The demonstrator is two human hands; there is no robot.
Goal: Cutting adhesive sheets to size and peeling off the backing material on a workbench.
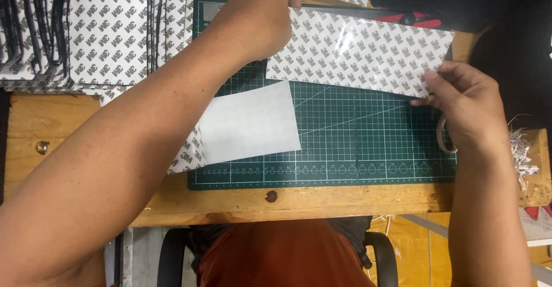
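Note:
A long glossy sheet [359, 54] printed with a repeating grey mark lies across the far part of a green cutting mat [356, 137]. My left hand [256, 19] presses down on its left end, fingers curled over the far edge. My right hand [466, 106] pinches the sheet's near right corner between thumb and fingers; a thin pale loop hangs below that hand. A plain white sheet [250, 123] lies on the mat's left side, partly over another printed piece [187, 155].
Stacks of the same printed sheets [86, 31] fill the far left of the wooden table [287, 201]. A red-handled tool [411, 19] lies beyond the long sheet. Shredded scraps [520, 149] sit at the right edge. My lap and a chair show below.

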